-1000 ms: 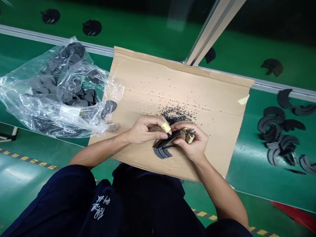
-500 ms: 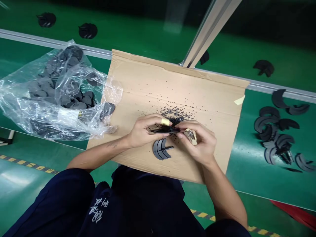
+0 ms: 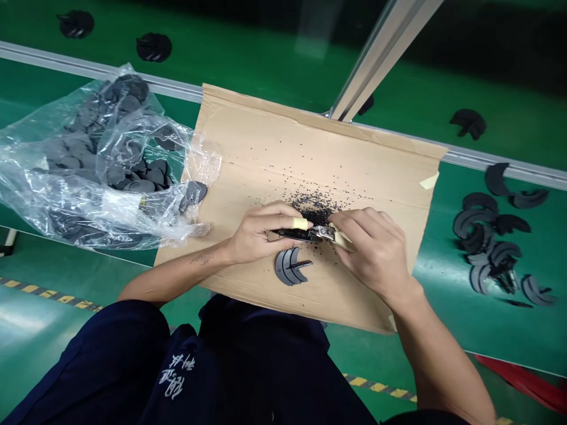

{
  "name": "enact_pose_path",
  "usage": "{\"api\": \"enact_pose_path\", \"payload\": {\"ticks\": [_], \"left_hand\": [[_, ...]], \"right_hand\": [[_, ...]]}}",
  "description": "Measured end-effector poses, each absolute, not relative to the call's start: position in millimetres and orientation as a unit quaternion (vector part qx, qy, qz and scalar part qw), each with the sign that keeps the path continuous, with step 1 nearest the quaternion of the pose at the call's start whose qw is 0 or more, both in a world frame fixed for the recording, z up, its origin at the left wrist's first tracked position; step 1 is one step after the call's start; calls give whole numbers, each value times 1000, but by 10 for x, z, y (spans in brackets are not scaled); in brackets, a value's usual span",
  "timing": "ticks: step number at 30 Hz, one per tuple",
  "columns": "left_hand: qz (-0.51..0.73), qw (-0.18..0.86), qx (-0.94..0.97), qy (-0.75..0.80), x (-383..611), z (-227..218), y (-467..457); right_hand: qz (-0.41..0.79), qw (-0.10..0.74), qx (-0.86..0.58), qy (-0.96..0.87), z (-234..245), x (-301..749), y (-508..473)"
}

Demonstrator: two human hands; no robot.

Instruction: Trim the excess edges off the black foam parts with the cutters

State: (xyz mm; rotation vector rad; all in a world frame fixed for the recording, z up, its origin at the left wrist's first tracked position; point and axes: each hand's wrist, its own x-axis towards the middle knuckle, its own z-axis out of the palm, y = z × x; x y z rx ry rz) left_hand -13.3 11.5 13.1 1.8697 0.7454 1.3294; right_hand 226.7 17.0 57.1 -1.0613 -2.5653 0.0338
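The thin black piece is being held edge-on just above the cardboard sheet. The fingers of the left hand are pinching it, and the forefinger is wearing a yellow finger guard. The right hand is gripping a small cutter, whose metal tip is meeting the end of the piece right beside the left fingertips.

As I judge it, the nearest risk is the tip nipping the left forefinger or thumb. Both are sitting close to the bite, and only one finger is covered. The piece could also be twisting or slipping in so light a pinch, letting the cutter take off too much or gouge the edge. Chips may be flying off the sheet onto the green table.

Counting:
- One piece is in hand, with one cutter and one finger guard.
- A little stack of crescents is lying on the sheet just below the hands. It looks like three or four, but the overlap is hiding the exact number.
- One heap of black chips is lying on the sheet, far too many to count.
- One plastic bag is sitting at the left, holding dozens of dark pieces.
- A loose heap of crescents is lying at the right, about a dozen.
- Four dark bits are lying on the far belt beyond the rail.
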Motion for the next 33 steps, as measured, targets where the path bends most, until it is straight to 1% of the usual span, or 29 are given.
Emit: {"api": "enact_pose_path", "payload": {"ticks": [5, 7, 9, 10, 12, 16, 18, 19, 21, 22, 24, 25, 26, 27, 29, 31, 33], "left_hand": [[519, 363, 717, 290, -122, 117, 98], [526, 357, 718, 283, -115, 100, 97], [532, 351, 719, 279, -109, 79, 103], [533, 349, 719, 280, -107, 69, 109], [532, 339, 719, 291, -107, 57, 123], [530, 339, 708, 321, -111, 75, 131], [526, 362, 696, 329, -112, 88, 123], [523, 372, 692, 330, -114, 89, 119], [510, 365, 705, 331, -124, 75, 120], [496, 344, 726, 329, -133, 59, 124], [454, 277, 783, 323, -155, 15, 138], [431, 245, 809, 316, -167, -10, 145], [414, 225, 827, 308, -177, -34, 151], [403, 222, 835, 301, -184, -54, 155], [407, 255, 827, 292, -190, -76, 158], [426, 306, 797, 299, -185, -64, 156], [441, 351, 764, 313, -176, -24, 153]], "right_hand": [[-91, 175, -361, -912, 625, 2234, 162], [-105, 161, -352, -916, 647, 2234, 168], [-89, 140, -353, -921, 659, 2246, 182], [-67, 136, -358, -921, 658, 2255, 190], [21, 157, -375, -913, 638, 2267, 204], [266, 253, -416, -832, 523, 2237, 193], [320, 287, -418, -800, 455, 2197, 165], [317, 298, -415, -799, 434, 2176, 146], [242, 299, -414, -825, 436, 2138, 99], [179, 281, -414, -847, 464, 2122, 71], [52, 217, -399, -889, 560, 2096, 10], [11, 185, -384, -904, 617, 2088, -19], [-4, 164, -362, -917, 672, 2086, -42], [11, 158, -336, -928, 716, 2093, -57], [90, 196, -301, -929, 760, 2142, -54], [168, 255, -316, -899, 742, 2234, -3], [195, 285, -364, -865, 683, 2338, 75]]}}
